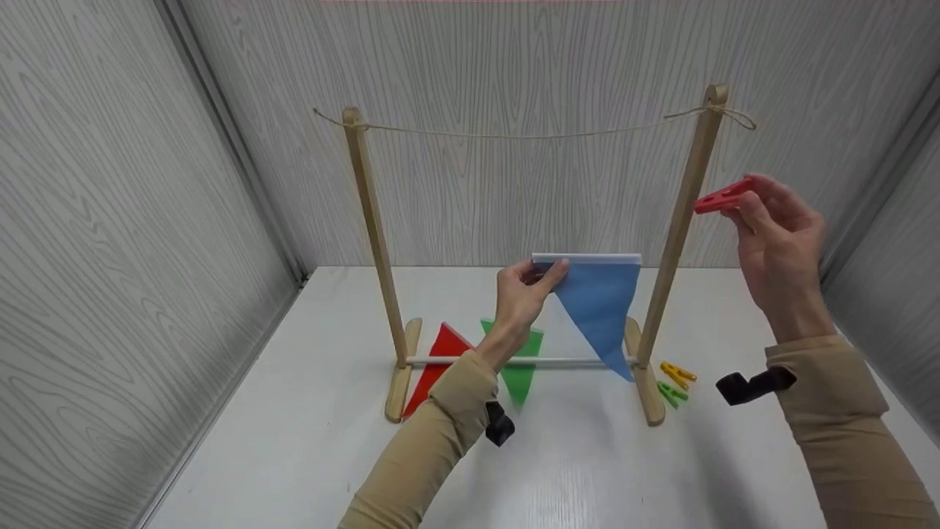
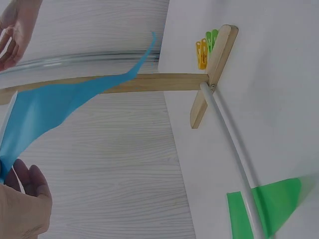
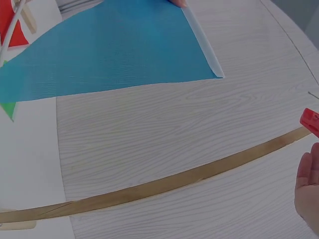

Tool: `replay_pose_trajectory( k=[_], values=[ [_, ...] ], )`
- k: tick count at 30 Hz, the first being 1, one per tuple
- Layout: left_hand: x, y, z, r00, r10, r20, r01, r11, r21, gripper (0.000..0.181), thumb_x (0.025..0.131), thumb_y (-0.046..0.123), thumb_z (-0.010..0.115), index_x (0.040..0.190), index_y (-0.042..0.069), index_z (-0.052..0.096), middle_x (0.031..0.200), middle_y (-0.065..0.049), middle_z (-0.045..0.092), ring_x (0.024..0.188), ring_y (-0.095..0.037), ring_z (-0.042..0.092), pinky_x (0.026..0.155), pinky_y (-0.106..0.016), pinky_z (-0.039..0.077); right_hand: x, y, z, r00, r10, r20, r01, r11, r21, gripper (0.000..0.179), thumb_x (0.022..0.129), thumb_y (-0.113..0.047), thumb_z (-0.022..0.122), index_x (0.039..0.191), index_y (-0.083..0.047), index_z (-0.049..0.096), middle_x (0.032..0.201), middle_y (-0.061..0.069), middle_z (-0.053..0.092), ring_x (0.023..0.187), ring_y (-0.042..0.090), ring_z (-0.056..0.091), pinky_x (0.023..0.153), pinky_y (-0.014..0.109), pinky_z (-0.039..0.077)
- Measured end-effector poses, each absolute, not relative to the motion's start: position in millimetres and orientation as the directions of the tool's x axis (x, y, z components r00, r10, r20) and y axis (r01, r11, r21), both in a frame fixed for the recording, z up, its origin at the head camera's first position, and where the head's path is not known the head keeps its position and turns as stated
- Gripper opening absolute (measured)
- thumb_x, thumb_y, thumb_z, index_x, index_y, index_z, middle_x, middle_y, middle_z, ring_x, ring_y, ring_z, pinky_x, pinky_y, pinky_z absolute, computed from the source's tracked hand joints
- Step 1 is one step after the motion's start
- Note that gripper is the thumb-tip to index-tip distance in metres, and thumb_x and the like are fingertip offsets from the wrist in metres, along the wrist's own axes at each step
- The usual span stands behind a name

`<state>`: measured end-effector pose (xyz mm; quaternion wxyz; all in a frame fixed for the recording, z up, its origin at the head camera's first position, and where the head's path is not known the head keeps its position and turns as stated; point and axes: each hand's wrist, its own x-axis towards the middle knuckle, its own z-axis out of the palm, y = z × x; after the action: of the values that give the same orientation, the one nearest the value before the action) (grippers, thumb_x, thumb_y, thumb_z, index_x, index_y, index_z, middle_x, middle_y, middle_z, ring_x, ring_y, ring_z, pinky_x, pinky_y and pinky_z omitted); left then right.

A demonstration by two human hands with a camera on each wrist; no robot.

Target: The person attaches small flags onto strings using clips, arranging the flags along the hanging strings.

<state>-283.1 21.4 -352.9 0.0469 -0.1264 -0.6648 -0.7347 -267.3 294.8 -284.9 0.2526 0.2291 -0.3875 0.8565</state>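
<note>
My left hand [image 1: 520,297] pinches a blue triangular pennant [image 1: 604,294] near the left end of its white top edge. The pennant hangs point down in front of the wooden frame, below the string [image 1: 470,135]. To the right of the right post, my right hand [image 1: 782,242] holds a red clothespin [image 1: 723,197] between thumb and fingers, its tip pointing left. In the right wrist view the red clothespin [image 3: 310,120] shows only at the edge. The left wrist view has the blue pennant [image 2: 55,104] stretching out from the left fingers.
Two wooden posts [image 1: 374,242] carry the tied string, with a white rod [image 1: 565,362] joining their feet. A red pennant [image 1: 444,345] and a green pennant [image 1: 523,378] lie by the rod. Yellow [image 1: 677,373] and green clothespins [image 1: 671,394] lie beside the right foot.
</note>
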Motion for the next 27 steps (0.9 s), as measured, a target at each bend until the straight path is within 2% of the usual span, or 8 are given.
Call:
replay_pose_trajectory(
  k=[4, 10, 17, 24, 27],
  values=[
    [-285.4, 23.0, -344.4, -0.956, 0.091, 0.278, 0.268, -0.112, 0.957, 0.028, 0.094, 0.02, 0.072, 0.114, 0.0, 0.072, 0.102, -0.013, 0.074, 0.089, -0.011, 0.069, 0.093, -0.03, 0.059, -268.4, 291.2, -268.8, -0.742, 0.27, 0.613, -0.641, -0.555, -0.531, 0.023, 0.09, 0.013, 0.063, 0.112, 0.017, 0.065, 0.1, 0.021, 0.065, 0.091, 0.027, 0.064, 0.089, 0.028, 0.059],
    [-288.5, 25.6, -330.5, -0.945, 0.092, 0.315, 0.307, -0.092, 0.947, 0.027, 0.095, 0.02, 0.071, 0.112, -0.001, 0.072, 0.103, -0.015, 0.074, 0.09, -0.01, 0.069, 0.092, -0.028, 0.058, -269.1, 287.8, -248.8, -0.714, 0.254, 0.652, -0.672, -0.509, -0.538, 0.025, 0.089, 0.013, 0.064, 0.114, 0.018, 0.065, 0.103, 0.021, 0.065, 0.096, 0.027, 0.058, 0.09, 0.027, 0.058],
    [-291.9, 32.3, -313.4, -0.938, 0.084, 0.335, 0.328, -0.09, 0.94, 0.027, 0.095, 0.021, 0.071, 0.11, -0.001, 0.073, 0.1, -0.013, 0.074, 0.087, -0.009, 0.068, 0.088, -0.026, 0.058, -272.7, 284.6, -227.5, -0.667, 0.239, 0.706, -0.731, -0.398, -0.555, 0.026, 0.087, 0.017, 0.065, 0.112, 0.021, 0.063, 0.096, 0.017, 0.069, 0.087, 0.022, 0.061, 0.083, 0.026, 0.054],
    [-295.2, 36.9, -298.7, -0.936, 0.067, 0.345, 0.339, -0.081, 0.937, 0.027, 0.096, 0.021, 0.069, 0.112, -0.001, 0.071, 0.106, -0.016, 0.073, 0.094, -0.013, 0.07, 0.091, -0.024, 0.058, -277.8, 282.1, -210.5, -0.587, 0.26, 0.767, -0.81, -0.185, -0.557, 0.026, 0.082, 0.007, 0.077, 0.106, 0.014, 0.07, 0.093, 0.011, 0.07, 0.089, 0.019, 0.059, 0.078, 0.024, 0.044],
    [-296.1, 38.5, -293.0, -0.931, 0.062, 0.359, 0.354, -0.076, 0.932, 0.028, 0.096, 0.021, 0.069, 0.113, -0.001, 0.071, 0.108, -0.016, 0.073, 0.096, -0.015, 0.071, 0.091, -0.024, 0.058, -279.2, 282.4, -203.9, -0.581, 0.266, 0.769, -0.813, -0.156, -0.561, 0.027, 0.081, 0.002, 0.081, 0.104, 0.01, 0.072, 0.093, 0.009, 0.07, 0.088, 0.017, 0.057, 0.077, 0.023, 0.04]
  ],
)
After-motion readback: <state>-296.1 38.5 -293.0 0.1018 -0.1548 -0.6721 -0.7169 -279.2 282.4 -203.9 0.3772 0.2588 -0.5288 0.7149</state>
